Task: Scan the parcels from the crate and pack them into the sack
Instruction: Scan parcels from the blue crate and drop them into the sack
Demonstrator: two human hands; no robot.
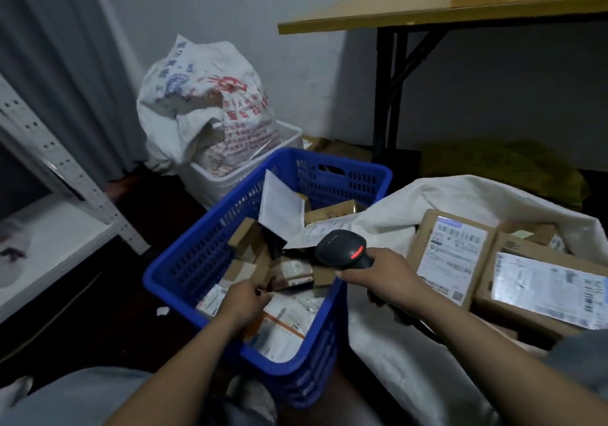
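A blue plastic crate (184,261) stands in front of me, holding several small cardboard boxes and white mailers. My left hand (245,297) reaches into its near end, fingers curled on a small brown parcel (289,276). My right hand (381,277) grips a black barcode scanner (343,249) with a red light showing, held over the crate's right rim. The open white sack (411,343) lies to the right, with labelled cardboard parcels (450,254) inside.
A full printed white sack (204,103) sits in a white basket (230,179) behind the crate. A yellow-topped table (427,8) with black legs stands at the back right. White metal shelving (49,169) is on the left. My knee shows at the bottom.
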